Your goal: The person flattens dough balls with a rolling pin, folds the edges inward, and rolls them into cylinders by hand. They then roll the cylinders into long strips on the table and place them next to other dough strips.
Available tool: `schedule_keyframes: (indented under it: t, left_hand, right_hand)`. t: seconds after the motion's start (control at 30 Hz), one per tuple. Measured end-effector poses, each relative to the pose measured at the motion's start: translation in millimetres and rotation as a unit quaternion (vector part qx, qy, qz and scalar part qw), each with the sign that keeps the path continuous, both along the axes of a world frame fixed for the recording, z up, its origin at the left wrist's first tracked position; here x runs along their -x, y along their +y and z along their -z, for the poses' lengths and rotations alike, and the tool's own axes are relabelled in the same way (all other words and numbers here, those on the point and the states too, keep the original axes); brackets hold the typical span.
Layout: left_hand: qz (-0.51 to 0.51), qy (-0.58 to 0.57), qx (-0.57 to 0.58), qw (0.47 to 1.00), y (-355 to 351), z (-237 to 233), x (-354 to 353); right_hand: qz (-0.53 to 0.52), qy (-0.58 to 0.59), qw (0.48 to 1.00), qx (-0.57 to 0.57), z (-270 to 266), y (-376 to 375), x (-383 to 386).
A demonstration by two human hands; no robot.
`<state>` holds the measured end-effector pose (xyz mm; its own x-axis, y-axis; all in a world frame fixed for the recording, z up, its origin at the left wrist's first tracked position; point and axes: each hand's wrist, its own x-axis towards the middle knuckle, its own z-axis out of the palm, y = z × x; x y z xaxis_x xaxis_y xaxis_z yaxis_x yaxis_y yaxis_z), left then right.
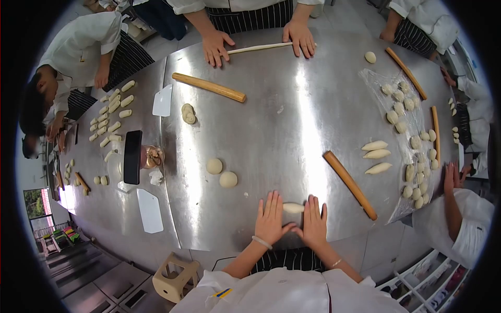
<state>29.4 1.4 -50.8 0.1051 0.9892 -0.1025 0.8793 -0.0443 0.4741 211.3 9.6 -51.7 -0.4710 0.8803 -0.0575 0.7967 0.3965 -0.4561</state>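
Near the front edge of the steel table, a short pale dough piece lies crosswise, its middle showing between my hands. My left hand rests palm down over its left end, fingers stretched forward. Over the right end lies my right hand, flat as well, with its fingers straight. Both thumbs point inward and nearly meet below the dough; its ends are hidden. Ahead and to the left sit two round dough balls. A wooden rolling pin lies slanted to the right, beside three spindle-shaped dough pieces.
Across the table, a co-worker's hands press a long dough rope. Another rolling pin, white scrapers and an upright phone stand or lie leftward. Plastic-covered dough balls line the right.
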Motion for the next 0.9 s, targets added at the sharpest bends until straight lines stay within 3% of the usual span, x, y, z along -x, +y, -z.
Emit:
schedule_keyframes:
  t: [0.07, 0.17, 0.3, 0.33, 0.43, 0.53, 0.7, 0.83, 0.9]
  left_hand:
    - [-0.02, -0.01, 0.011, 1.0, 0.8, -0.2, -2.3]
    - [0.023, 0.077, -0.006, 0.997, 56.1, -6.6, 8.3]
    - [-0.001, 0.026, 0.041, 0.999, -11.1, -4.3, 2.4]
    - [0.0, 0.022, 0.031, 0.999, -0.1, -5.1, 3.3]
    - [0.031, 0.026, 0.041, 0.998, 29.3, -8.7, 9.7]
    - [0.082, 0.057, 0.113, 0.989, 46.5, -27.8, 39.7]
    - [0.131, 0.004, 0.056, 0.99, 61.9, -41.3, 41.5]
    - [0.208, 0.0, 0.004, 0.978, 62.7, -7.2, 22.1]
    - [0.207, -0.019, -0.018, 0.978, 16.4, 2.7, 16.9]
  right_hand:
    - [0.011, -0.017, 0.999, -0.028, -1.7, 15.1, 9.2]
    - [0.014, -0.068, 0.996, -0.049, -12.2, 73.1, 31.0]
    - [0.009, -0.003, 1.0, 0.018, -3.3, -4.3, 4.1]
    - [0.003, -0.02, 1.0, 0.023, -5.7, -10.0, 5.2]
    - [-0.017, -0.111, 0.993, -0.03, -4.9, 44.3, 18.1]
    - [0.012, 0.022, 1.0, 0.004, -11.3, 45.9, -0.7]
    - [0.018, 0.106, 0.994, -0.001, -23.0, 66.2, 4.7]
    - [-0.069, 0.061, 0.995, 0.027, -3.3, 78.4, 25.9]
    - [-0.074, 0.039, 0.996, 0.023, 3.7, 29.4, 8.2]
